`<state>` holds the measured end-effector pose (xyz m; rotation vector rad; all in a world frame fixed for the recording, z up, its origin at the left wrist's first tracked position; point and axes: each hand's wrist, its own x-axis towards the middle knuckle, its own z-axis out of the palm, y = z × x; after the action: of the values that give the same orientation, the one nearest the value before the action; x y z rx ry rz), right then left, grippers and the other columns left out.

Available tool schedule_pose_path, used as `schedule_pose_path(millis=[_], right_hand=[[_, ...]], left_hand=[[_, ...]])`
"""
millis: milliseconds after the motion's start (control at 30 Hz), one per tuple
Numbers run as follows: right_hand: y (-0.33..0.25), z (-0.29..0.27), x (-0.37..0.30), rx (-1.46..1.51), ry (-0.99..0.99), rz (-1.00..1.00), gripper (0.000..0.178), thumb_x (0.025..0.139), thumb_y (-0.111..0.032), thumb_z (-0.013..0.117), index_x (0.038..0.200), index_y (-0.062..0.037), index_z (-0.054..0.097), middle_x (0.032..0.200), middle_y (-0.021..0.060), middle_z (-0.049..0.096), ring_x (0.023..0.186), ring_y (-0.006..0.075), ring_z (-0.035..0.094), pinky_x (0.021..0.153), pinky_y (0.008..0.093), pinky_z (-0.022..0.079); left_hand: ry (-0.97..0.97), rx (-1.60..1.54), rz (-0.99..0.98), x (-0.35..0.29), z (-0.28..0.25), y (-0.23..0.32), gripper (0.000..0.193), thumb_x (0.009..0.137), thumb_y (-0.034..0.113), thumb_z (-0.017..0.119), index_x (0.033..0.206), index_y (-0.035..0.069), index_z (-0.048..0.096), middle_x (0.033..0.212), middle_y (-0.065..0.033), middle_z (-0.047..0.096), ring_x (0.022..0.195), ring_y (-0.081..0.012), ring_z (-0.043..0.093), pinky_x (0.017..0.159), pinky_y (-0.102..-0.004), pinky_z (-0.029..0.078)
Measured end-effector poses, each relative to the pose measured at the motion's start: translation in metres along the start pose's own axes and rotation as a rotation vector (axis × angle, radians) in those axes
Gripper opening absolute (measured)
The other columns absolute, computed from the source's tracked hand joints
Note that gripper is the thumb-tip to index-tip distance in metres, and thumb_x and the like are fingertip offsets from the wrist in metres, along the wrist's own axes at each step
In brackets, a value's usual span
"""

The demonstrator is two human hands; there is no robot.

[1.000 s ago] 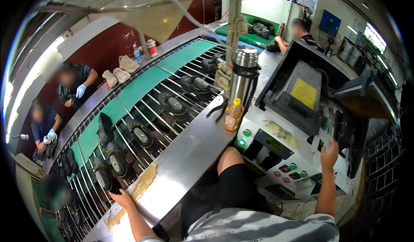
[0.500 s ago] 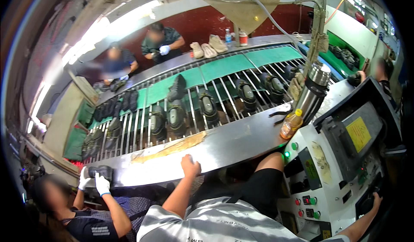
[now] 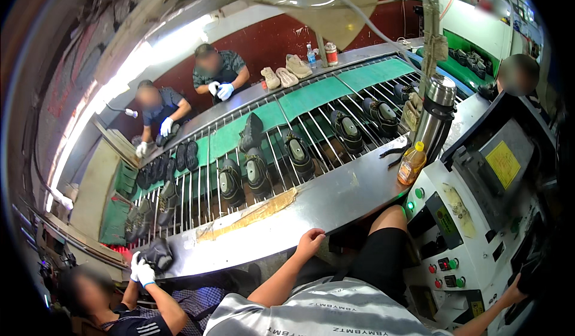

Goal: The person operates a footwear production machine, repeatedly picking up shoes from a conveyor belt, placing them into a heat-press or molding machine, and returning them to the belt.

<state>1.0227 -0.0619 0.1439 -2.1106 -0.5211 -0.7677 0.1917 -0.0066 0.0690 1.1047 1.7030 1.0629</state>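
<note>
My left hand point(image 3: 310, 242) hovers by the near edge of the steel ledge point(image 3: 323, 207), its fingers loosely curled together with nothing visible in them. At the lower right, my right hand point(image 3: 513, 293) is closed on a black shoe point(image 3: 529, 281), partly lost in shadow beside the white machine point(image 3: 452, 231). Beyond the ledge, dark shoes lie on a conveyor of metal bars, among them a shoe with a pale sole point(image 3: 230, 182) and another one point(image 3: 297, 151). A strip of torn brown cardboard point(image 3: 251, 216) lies along the ledge.
A steel flask point(image 3: 436, 111), a bottle of orange drink point(image 3: 412, 163) and black pliers point(image 3: 392, 151) stand or lie at the ledge's right end. A co-worker at lower left holds a dark shoe point(image 3: 158, 255). Two people work across the conveyor; another is at far right.
My left hand has moved right and slightly down along the ledge. My right hand has shifted a little lower. The co-worker at lower left has turned the dark shoe. The view has shifted slightly.
</note>
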Motion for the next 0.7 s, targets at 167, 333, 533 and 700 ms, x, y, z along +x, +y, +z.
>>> schedule_pose_path(millis=[167,333,533,700], right_hand=[[-0.03,-0.053,-0.054,0.28,0.01,-0.058,0.068,0.078,-0.022,0.074,0.135,0.0025,0.045,0.139,0.02,0.047,0.122,0.0307,0.049,0.106,0.0398,0.039],[-0.101,-0.047,-0.107,0.851,-0.716,0.285,0.078,0.078,-0.033,0.075,0.138,-0.0004,0.038,0.126,0.0183,0.057,0.117,0.0337,0.054,0.098,0.0438,0.045],[-0.378,-0.073,-0.223,1.52,-1.333,0.002,0.077,0.081,-0.037,0.071,0.14,-0.0001,0.039,0.138,0.0145,0.047,0.123,0.0298,0.049,0.103,0.0433,0.04],[-0.56,-0.139,-0.342,1.39,-1.946,-0.828,0.085,0.079,-0.051,0.074,0.141,-0.0025,0.041,0.139,0.0146,0.047,0.127,0.0272,0.048,0.104,0.0403,0.038]], left_hand=[[-0.323,-0.168,-0.032,-0.016,0.023,0.026,0.021,0.092,0.014,0.062,0.109,0.001,0.063,0.098,-0.0068,0.067,0.094,-0.0128,0.062,0.085,-0.0288,0.049],[-0.801,-0.61,0.256,-0.008,0.094,0.008,0.048,0.09,0.012,0.064,0.133,0.003,0.044,0.119,-0.0092,0.056,0.108,-0.0159,0.055,0.096,-0.0327,0.045],[-0.412,-0.431,0.727,-0.002,0.065,0.111,0.085,0.084,0.025,0.075,0.149,0.004,0.024,0.126,-0.0098,0.05,0.111,-0.0169,0.052,0.098,-0.032,0.044],[-0.714,-1.574,0.507,0.025,-0.039,0.118,0.08,0.072,0.02,0.08,0.139,0.001,0.042,0.136,-0.0147,0.052,0.124,-0.0267,0.052,0.109,-0.0411,0.038]])
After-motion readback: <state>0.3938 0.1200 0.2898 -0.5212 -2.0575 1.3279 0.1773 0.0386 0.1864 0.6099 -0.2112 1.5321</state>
